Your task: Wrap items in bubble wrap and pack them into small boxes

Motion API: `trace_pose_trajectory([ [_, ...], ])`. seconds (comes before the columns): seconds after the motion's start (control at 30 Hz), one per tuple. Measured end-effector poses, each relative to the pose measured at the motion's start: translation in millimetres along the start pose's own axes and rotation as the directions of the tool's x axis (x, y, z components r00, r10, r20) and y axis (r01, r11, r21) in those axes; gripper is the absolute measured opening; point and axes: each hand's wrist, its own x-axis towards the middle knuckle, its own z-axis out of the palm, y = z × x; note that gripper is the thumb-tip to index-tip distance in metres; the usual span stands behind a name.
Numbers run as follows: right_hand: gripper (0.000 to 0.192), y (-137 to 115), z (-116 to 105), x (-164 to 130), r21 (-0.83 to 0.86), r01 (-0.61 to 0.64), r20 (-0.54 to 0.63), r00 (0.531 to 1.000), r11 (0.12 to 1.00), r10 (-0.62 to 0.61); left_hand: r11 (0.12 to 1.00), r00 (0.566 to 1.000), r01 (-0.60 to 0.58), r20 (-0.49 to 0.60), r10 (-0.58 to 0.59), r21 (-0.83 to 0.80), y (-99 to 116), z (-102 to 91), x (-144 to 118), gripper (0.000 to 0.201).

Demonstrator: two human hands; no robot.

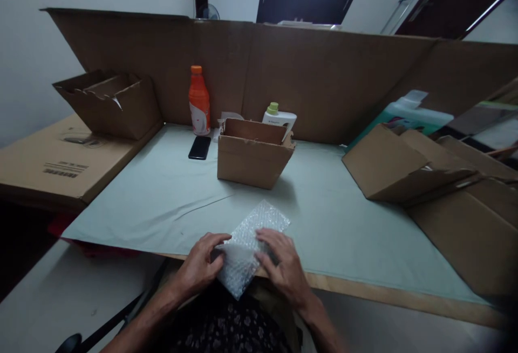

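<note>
Both hands on bubble wrap at the table's near edge.
The left hand (202, 267) and right hand (283, 266) each grasp the bubble wrap (251, 245), which overhangs the table (162, 196) edge; an open box (253, 153) stands behind.

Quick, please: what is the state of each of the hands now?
Left hand: closed on the bubble wrap.
Right hand: resting on the bubble wrap; grip cannot be told.

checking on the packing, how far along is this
Early to midway, it seems. Done: a small cardboard box stands open on the table. In hand: left hand and right hand press a bubble wrap bundle at the near edge. Left: the bundle is not yet in the box.
</note>
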Motion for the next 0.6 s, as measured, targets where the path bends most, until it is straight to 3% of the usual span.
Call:
trace_pose_trajectory([
  [0.07,0.028,25.6,-4.0,5.3,-0.196,-0.113,-0.025,0.994,0.974,0.11,1.0,0.999,0.007,0.032,-0.007,0.005,6.6,-5.5,-0.1,0.033],
  [0.17,0.019,51.7,-2.8,17.7,-0.356,-0.16,0.006,0.985,0.921,0.174,0.999,0.997,-0.033,0.067,0.034,-0.011,18.8,-9.1,-4.5,0.021],
  [0.27,0.011,52.1,7.8,42.9,-0.341,-0.089,0.063,0.991,0.936,0.117,0.993,0.988,-0.107,0.105,0.11,-0.04,30.0,-11.3,-11.9,0.021],
  [0.47,0.023,45.1,26.8,112.8,-0.32,-0.057,0.068,0.994,0.946,0.084,0.96,0.957,-0.277,0.072,0.28,-0.04,37.2,-18.7,-17.1,0.033],
  [0.6,0.033,41.4,22.0,108.4,-0.299,-0.043,0.088,0.993,0.953,0.072,0.965,0.948,-0.258,0.178,0.263,-0.052,27.6,-17.7,-17.2,0.042],
])
